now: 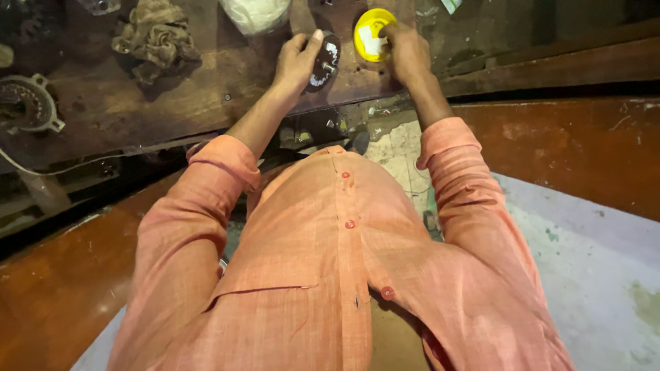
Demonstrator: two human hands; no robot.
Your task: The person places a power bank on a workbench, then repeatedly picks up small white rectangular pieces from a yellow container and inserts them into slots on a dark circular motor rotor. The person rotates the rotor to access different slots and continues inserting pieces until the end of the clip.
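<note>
An orange buttoned shirt with rolled sleeves fills the near view, both forearms reaching out over a dark, worn wooden desk. The left hand has its grip closed around the edge of a dark oval part with pale markings, held against the desk. Just beside it, the right hand pinches the rim of a round yellow lid; a crumpled brown rag lies well to the left.

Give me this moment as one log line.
left hand: holds dark round part | right hand: fingers in yellow tub | rag: bench
</note>
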